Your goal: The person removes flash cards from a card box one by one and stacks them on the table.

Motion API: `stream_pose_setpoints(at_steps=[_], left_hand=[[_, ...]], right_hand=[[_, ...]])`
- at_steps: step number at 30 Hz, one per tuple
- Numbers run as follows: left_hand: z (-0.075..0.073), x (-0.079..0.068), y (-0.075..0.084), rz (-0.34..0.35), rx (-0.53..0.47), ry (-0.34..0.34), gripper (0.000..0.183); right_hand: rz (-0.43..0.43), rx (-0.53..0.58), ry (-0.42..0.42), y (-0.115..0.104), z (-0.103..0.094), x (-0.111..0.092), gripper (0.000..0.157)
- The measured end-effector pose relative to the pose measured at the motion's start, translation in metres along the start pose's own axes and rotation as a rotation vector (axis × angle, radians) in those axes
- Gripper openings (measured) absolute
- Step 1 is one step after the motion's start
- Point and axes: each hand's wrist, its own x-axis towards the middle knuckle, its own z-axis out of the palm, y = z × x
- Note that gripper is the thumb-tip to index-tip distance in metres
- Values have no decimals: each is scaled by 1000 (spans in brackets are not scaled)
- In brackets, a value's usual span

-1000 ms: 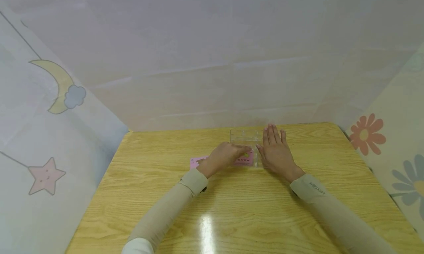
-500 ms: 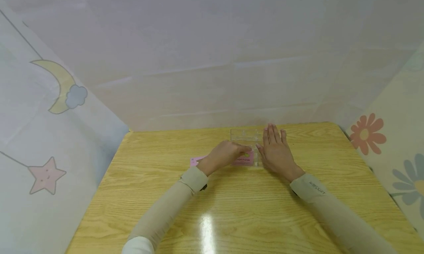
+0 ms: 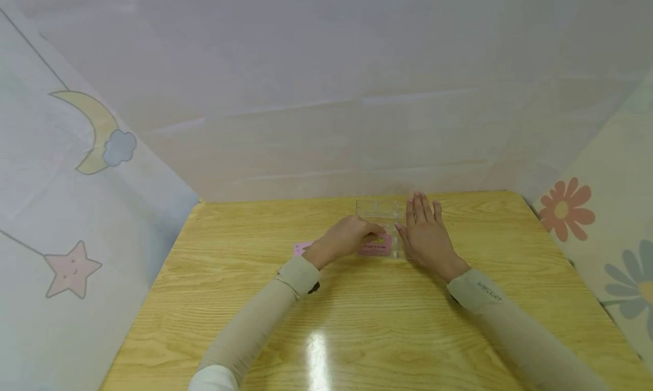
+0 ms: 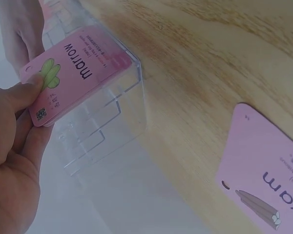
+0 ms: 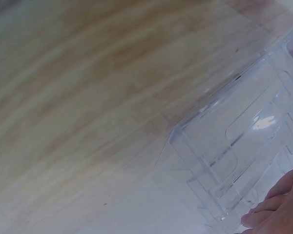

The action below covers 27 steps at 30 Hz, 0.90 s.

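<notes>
A clear plastic stepped card holder stands near the back of the table, with a pink "marrow" card at its front tier. My left hand pinches that card by the picture end, thumb on the printed face and fingers behind. Along the holder's right end lies my right hand, its fingers straight and pointing to the back. In the right wrist view only part of this hand shows, beside the clear steps. A second pink card, marked "yam", lies on the table left of the holder, partly covered by my left hand in the head view.
The wooden table ends at a pale backdrop close behind the holder. Side panels carry a printed moon and star on the left and flowers on the right.
My left thumb and fingers have drawn back slightly to the left, and a little more of the marrow card's print shows. The right hand keeps its place beside the holder.
</notes>
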Motion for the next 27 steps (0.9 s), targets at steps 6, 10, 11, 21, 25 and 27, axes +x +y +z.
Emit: stream_pose_setpoints(at_steps=[6,10,11,21,25,27], left_hand=[[0,1,-3,-1,-15,-11,28],[-1,2,-3,7,-29,-11,27],[-1,2,-3,7,-33,-10,27],[-3,5,-4,11,-53,1,22],[-4,5,-6,9,-68,-1,22],[-4,6,-6,0,-75,-3,22]], right_hand=[[-7,-4,16,0,0,0,75],[-3,4,16,0,1,0,76],[-2,5,16,0,1,0,76],[4,2,6,1,1,-1,76],[-4,-3,21,0,0,-2,76],[-9,-3,30,0,0,-3,77]])
